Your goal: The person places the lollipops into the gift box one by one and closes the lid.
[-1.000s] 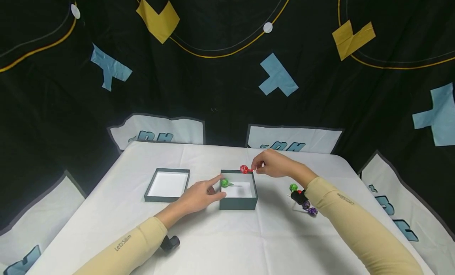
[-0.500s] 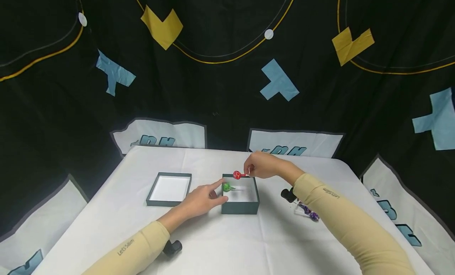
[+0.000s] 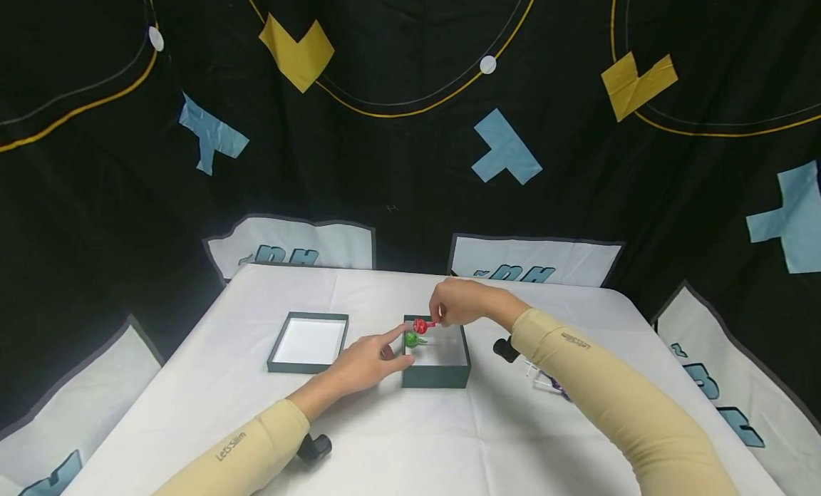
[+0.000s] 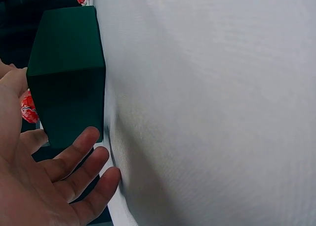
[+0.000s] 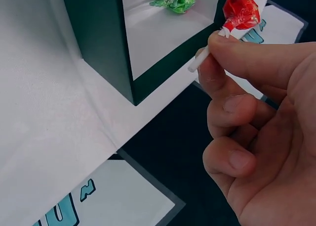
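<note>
My right hand [image 3: 463, 301] pinches the white stick of a lollipop in a red wrapper [image 5: 241, 12] between thumb and forefinger, its other fingers curled. The red candy head is above the far left part of an open dark green box [image 3: 436, 378]. A green-wrapped lollipop [image 3: 412, 339] lies inside that box, against the pale bottom. At the box's left side, my left hand [image 3: 362, 364] spreads its fingers. Its forefinger reaches the far left corner and its thumb is at the near left corner; in the left wrist view the remaining fingers extend loosely beside the green wall.
The box lid [image 3: 310, 341] lies left of the box, white inside up. To the right, partly hidden by my right sleeve, are several more lollipops [image 3: 550, 387] on the white tablecloth [image 3: 398, 439]. Black camera mounts [image 3: 314, 448] hang under both wrists.
My right hand has carried the red lollipop leftward from the box's far right corner to over its left part. The left hand keeps its place at the box. The head view has tilted slightly up.
</note>
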The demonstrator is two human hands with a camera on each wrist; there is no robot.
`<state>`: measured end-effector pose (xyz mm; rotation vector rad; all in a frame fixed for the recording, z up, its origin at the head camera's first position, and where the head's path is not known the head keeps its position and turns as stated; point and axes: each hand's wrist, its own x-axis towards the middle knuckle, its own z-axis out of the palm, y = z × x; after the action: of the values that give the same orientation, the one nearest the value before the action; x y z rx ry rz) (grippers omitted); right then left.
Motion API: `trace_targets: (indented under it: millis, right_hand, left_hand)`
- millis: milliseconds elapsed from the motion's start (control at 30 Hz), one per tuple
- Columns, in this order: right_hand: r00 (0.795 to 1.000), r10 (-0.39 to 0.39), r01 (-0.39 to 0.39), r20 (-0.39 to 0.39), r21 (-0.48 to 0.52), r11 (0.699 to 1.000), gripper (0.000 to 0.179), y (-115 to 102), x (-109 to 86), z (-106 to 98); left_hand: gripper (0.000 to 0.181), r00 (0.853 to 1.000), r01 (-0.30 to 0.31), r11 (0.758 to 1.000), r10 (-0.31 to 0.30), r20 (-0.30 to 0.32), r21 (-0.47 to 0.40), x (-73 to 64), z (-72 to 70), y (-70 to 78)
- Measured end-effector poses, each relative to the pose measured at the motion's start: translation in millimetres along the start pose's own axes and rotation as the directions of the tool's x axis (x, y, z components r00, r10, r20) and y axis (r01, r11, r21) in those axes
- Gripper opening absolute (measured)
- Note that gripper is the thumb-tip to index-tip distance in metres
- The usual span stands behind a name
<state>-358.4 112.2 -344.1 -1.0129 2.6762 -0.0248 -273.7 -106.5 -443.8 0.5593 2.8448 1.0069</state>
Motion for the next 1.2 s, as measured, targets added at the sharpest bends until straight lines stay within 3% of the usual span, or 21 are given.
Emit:
trace_targets:
  millis: [500, 1200]
  right_hand:
    - [0.997, -0.053, 0.056, 0.063, -0.04, 0.998, 0.017, -9.7, 16.9, 14.6]
    - [0.992, -0.02, 0.029, 0.127, -0.074, 0.997, 0.015, -15.2, 27.7, 23.5]
  left_hand:
    - [0.075, 1.0, -0.003, 1.0, 0.003, 0.011, -0.023, -1.9, 0.7, 1.2]
    - [0.076, 1.0, -0.018, 1.0, 0.018, 0.008, -0.009, -0.5, 0.4, 0.6]
